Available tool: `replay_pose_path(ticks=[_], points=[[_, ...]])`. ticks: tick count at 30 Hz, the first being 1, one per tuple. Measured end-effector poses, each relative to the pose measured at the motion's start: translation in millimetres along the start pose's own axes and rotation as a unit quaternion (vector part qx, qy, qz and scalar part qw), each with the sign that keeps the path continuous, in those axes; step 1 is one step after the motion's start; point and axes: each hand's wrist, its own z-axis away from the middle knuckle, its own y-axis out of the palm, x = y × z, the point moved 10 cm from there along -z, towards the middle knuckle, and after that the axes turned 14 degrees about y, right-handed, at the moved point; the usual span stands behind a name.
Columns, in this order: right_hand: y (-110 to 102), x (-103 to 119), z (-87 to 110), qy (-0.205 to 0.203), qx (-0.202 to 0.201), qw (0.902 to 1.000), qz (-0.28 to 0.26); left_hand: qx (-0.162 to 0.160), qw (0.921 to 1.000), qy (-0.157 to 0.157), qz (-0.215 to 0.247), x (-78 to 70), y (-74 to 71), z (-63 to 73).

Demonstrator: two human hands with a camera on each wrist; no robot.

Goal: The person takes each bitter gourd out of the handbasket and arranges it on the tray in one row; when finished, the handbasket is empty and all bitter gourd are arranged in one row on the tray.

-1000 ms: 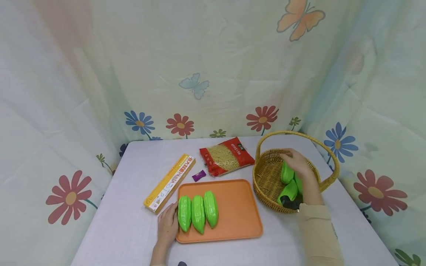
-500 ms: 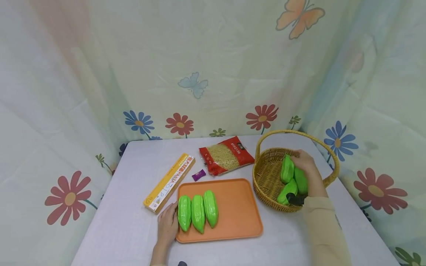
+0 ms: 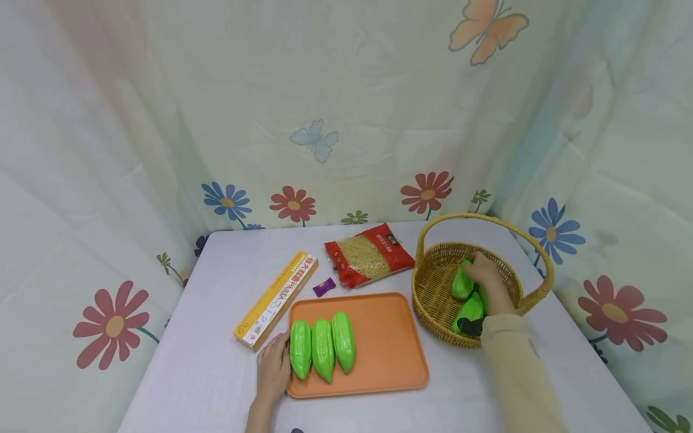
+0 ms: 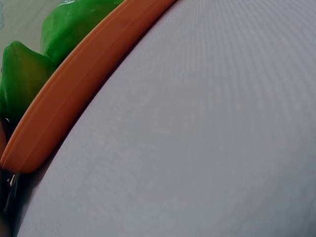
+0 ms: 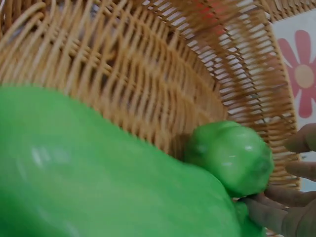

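Note:
On the orange tray (image 3: 384, 343), several centimetres of bare surface lie right of three green bitter melons (image 3: 323, 352) set side by side. My left hand (image 3: 273, 367) rests along the tray's left edge, its fingers extended next to the nearest melon. In the left wrist view, the tray's orange side wall (image 4: 74, 94) crosses the upper left. My right hand (image 3: 485, 281) reaches into the wicker basket (image 3: 433, 288), over more green bitter melons. Its fingers (image 5: 269, 217) are spread in the right wrist view and touch the end of one melon (image 5: 229, 158); a larger melon (image 5: 108, 173) fills the foreground.
Behind the tray lie a yellow and white pasta box (image 3: 276, 299), a small purple wrapped candy (image 3: 323, 287) and a red bag of pasta (image 3: 368, 255). The basket's tall handle (image 3: 541, 264) arches over it at the right. A flowered curtain (image 3: 346, 108) encloses the white table.
My right hand has shifted inside the basket, first right, then back left over the melons. The upper melon there has tilted. My left hand and the three tray melons have stayed put.

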Motion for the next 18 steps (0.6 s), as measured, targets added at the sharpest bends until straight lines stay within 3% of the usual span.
replay_pose_path(ticks=[6,12,18], points=[[23,2,-7.1,0.010,0.037,0.9985,-0.039,-0.019,0.9995,0.018,-0.016,-1.1,-0.6,0.3],[32,11,-2.3,0.018,0.050,0.9977,-0.041,-0.016,0.9997,0.017,-0.012,-2.1,-0.7,-0.4],[38,11,-13.8,-0.012,0.065,0.9954,-0.069,-0.007,0.9998,0.007,-0.017,1.4,0.2,0.3]])
